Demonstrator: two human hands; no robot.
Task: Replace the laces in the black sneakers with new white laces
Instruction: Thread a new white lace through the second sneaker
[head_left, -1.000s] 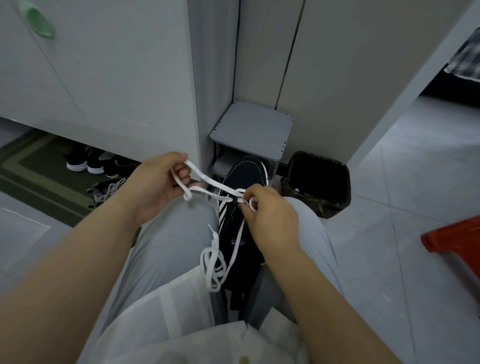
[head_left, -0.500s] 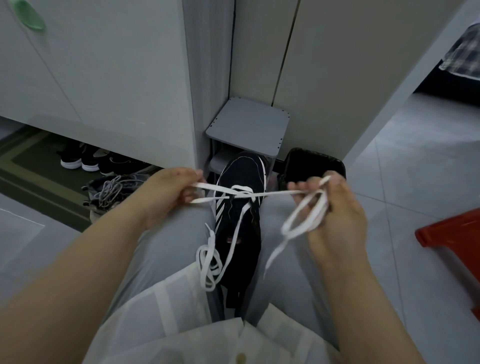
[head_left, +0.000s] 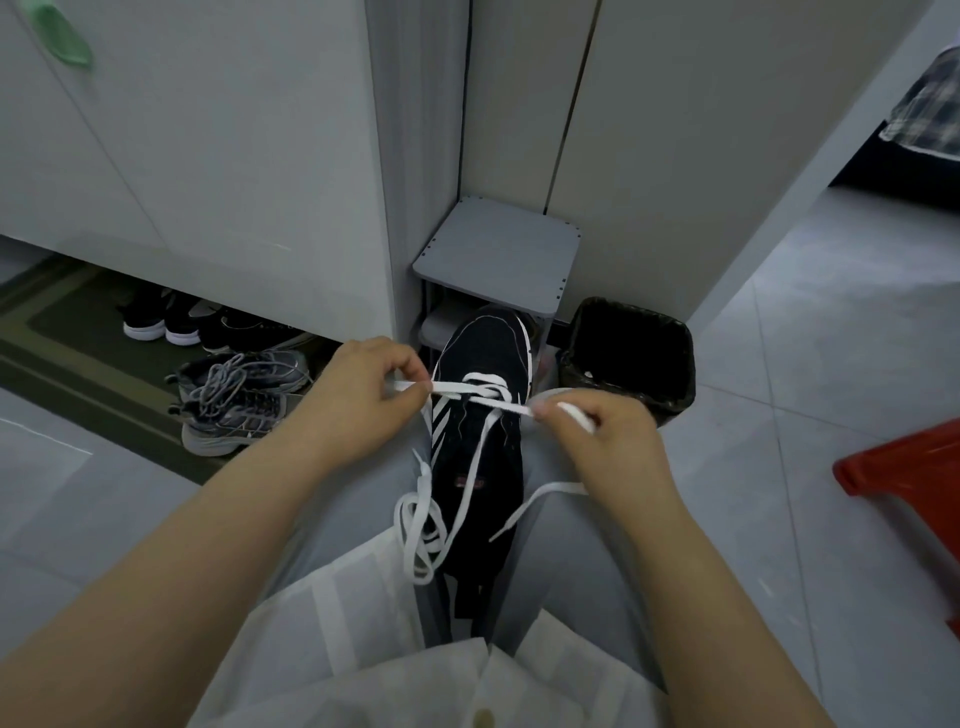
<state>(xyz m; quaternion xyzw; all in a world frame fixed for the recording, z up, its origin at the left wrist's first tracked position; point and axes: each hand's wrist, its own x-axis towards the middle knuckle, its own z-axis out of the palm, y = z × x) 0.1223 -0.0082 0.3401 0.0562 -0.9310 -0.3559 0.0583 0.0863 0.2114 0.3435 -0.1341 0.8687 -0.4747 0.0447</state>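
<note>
White lace | left hand pinches one end | right hand pinches other | black sneaker between

Grey sneakers, black bin, grey stool, red stool

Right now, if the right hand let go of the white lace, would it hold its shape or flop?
Probably flop: the white lace is straight only where the left hand and right hand pinch it taut across the black sneaker; its free lengths droop and coil. It looks light and flat, so it would likely slide off easily.
</note>
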